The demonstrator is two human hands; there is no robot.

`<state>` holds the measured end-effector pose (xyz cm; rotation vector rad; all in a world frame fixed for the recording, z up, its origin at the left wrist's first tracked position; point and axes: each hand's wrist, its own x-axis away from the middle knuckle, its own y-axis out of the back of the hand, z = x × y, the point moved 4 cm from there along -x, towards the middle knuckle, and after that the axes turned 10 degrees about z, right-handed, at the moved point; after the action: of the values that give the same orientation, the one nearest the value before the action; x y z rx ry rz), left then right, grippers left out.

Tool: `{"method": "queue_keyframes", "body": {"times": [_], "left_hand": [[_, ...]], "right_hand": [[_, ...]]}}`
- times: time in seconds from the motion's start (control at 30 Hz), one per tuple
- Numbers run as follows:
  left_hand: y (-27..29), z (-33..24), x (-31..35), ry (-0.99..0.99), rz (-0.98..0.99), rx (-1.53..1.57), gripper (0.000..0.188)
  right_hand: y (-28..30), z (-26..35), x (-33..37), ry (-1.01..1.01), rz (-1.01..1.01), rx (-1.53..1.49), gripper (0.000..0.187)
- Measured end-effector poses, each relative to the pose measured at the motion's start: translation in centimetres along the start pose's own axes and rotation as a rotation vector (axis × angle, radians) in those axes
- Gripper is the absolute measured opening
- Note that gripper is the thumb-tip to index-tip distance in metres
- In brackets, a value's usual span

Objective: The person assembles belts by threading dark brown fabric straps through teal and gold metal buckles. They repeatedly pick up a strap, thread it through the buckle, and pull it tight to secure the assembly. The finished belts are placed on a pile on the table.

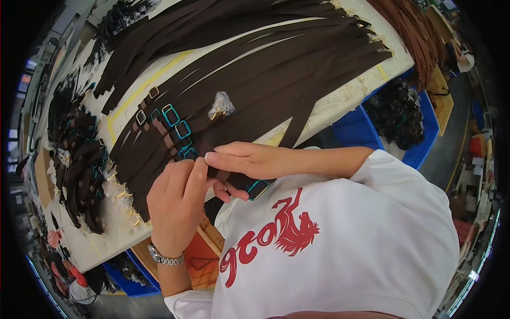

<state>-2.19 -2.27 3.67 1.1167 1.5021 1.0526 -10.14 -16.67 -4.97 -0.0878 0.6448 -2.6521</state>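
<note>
My left hand (174, 199), with a metal watch (166, 257) on its wrist, is closed with thumb and fingers pinched together. My right hand (245, 161) meets it at the fingertips, its thumb pressed against the pinch. Both appear to hold a dark brown belt, mostly hidden by the fingers. Its buckle (257, 190), edged in teal film, shows below my right hand, close to my shirt. Just beyond the fingertips, several belts with teal-wrapped buckles (183, 129) lie in a row. A small clear plastic bag (221, 105) with gold-coloured pieces rests on the straps.
Long dark brown straps (255, 69) cover much of the white table (340, 109). Bundled belts with buckles (79, 154) lie at the left. Reddish-brown straps (411, 37) hang at the far right. A blue bin (361, 127) of dark items stands beside the table.
</note>
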Motion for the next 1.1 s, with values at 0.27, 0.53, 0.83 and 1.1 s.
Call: {"method": "queue_keyframes", "body": {"times": [0.27, 0.53, 0.83, 1.1], "left_hand": [[-1.7, 2.7, 1.0, 0.317, 0.004, 0.691, 0.010], [-3.0, 2.0, 3.3, 0.586, -0.226, 1.089, 0.026], [-0.1, 2.3, 0.0, 0.028, -0.328, 0.950, 0.031], [3.2, 4.7, 4.0, 0.271, -0.397, 0.373, 0.036]], "right_hand": [[0.1, 2.7, 2.2, -0.135, -0.107, 0.686, 0.047], [-0.2, 5.5, 4.2, 0.025, -0.366, 0.975, 0.026], [-0.7, 6.7, 3.5, 0.226, -0.127, 0.768, 0.014], [-1.3, 8.0, 5.8, 0.383, 0.120, 0.802, 0.021]]}}
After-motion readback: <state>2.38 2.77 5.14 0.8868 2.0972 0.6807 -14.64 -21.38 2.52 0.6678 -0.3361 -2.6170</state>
